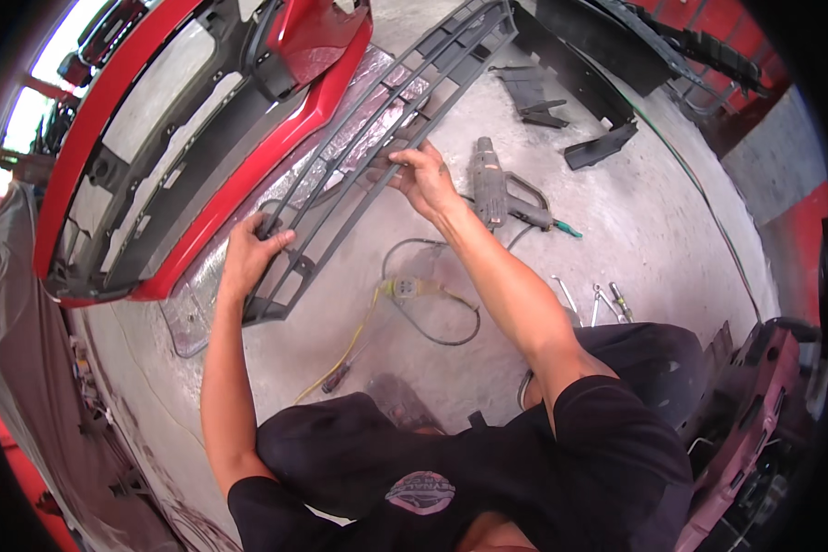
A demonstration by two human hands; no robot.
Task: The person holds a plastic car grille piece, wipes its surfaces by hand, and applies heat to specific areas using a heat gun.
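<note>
Both hands are closed on a long grey plastic grille (368, 156), which is held tilted over a concrete floor (616, 230). The left hand (253, 253) is wrapped around the grille's near end, at about 8 o'clock from the picture's centre, with fingers curled over a bar. The right hand (421, 175) is clamped on the grille's edge further along, at about 12 o'clock, with fingers bent around a slat. From these grips the grille runs away toward 1 o'clock, up to the top edge.

A red bumper (202, 138) is seen at 10 o'clock, just beside the grille, and a silver sheet (193, 304) is spread under both. A grey heat gun (489, 179) lies on the floor at 1 o'clock from the right hand, near it. A yellow cord (354, 340) with a plug lies at 6 o'clock from the grille's near end. Small hand tools (607, 302) are scattered at 3 o'clock. Black plastic parts (598, 147) lie at 2 o'clock, well apart from the hands.
</note>
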